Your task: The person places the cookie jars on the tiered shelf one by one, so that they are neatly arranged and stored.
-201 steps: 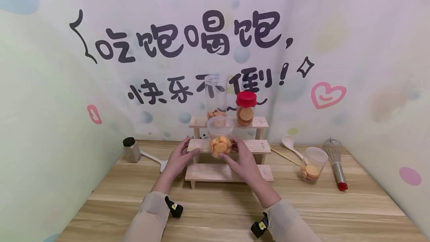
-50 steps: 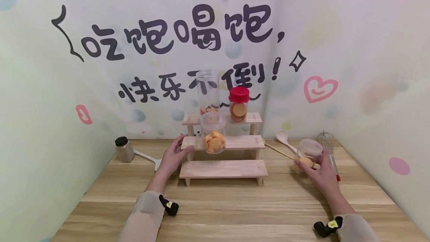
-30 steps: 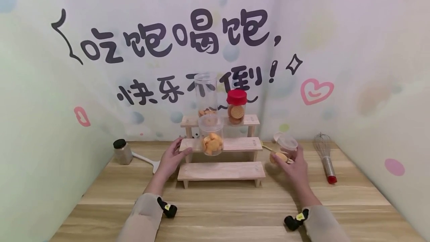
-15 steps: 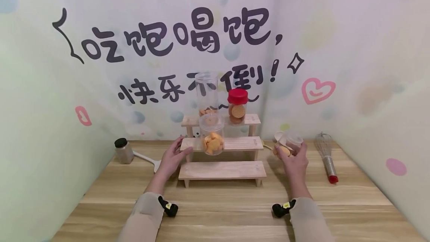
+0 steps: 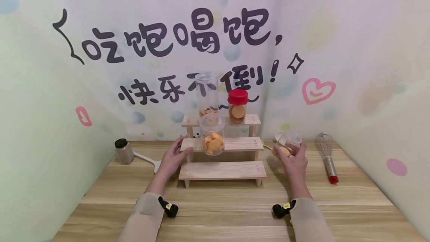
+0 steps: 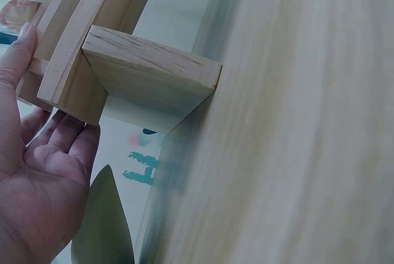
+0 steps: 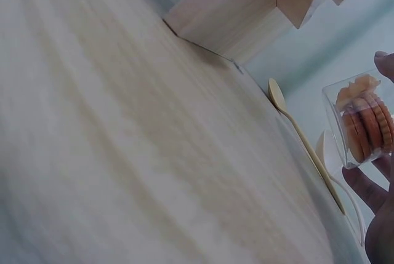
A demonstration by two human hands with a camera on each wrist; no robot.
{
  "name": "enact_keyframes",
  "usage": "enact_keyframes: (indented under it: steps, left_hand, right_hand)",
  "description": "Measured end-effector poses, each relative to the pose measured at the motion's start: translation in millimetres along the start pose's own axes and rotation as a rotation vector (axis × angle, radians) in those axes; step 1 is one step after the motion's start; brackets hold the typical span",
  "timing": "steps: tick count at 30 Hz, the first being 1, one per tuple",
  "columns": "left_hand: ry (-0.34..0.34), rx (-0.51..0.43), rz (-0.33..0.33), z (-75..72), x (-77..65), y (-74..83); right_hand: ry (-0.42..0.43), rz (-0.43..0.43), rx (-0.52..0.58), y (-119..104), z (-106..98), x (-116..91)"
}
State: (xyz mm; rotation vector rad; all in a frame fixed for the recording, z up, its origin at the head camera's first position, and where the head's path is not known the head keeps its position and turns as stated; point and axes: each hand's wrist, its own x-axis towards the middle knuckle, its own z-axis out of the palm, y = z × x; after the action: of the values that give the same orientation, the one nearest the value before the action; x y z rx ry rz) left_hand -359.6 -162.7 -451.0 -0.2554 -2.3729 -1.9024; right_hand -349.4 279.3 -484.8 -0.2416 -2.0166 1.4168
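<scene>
My right hand grips a small clear jar of round biscuits, tilted and raised off the table to the right of the stepped wooden stand. In the right wrist view, thumb and fingers lie on opposite sides of this jar. My left hand holds the left end of the stand's middle step, its thumb and fingers on opposite sides in the left wrist view. A clear jar of orange crackers stands on that step. On the top step are a tall clear jar and a red-lidded biscuit jar.
A whisk lies at the right. Behind the held jar are a white spoon and a wooden spoon. At the left stand a black-lidded jar and a white utensil. A printed curtain hangs behind the table.
My right hand left the cracker jar on the middle step, took the biscuit jar at the right, and lifted it leftward. It has barely moved over the last half second. My left hand stays put.
</scene>
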Motion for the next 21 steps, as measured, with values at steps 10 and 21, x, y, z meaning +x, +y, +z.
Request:
enact_keyframes:
  steps: [10, 21]
  left_hand:
    - [0.001, -0.015, 0.01, -0.9, -0.9, 1.6]
    - [-0.003, 0.004, 0.015, -1.4, -2.5, -1.5]
  right_hand:
    - [0.049, -0.042, -0.011, -2.9, 1.3, -0.1]
    - [0.077, -0.08, 0.131, -38.0, -4.8, 2.8]
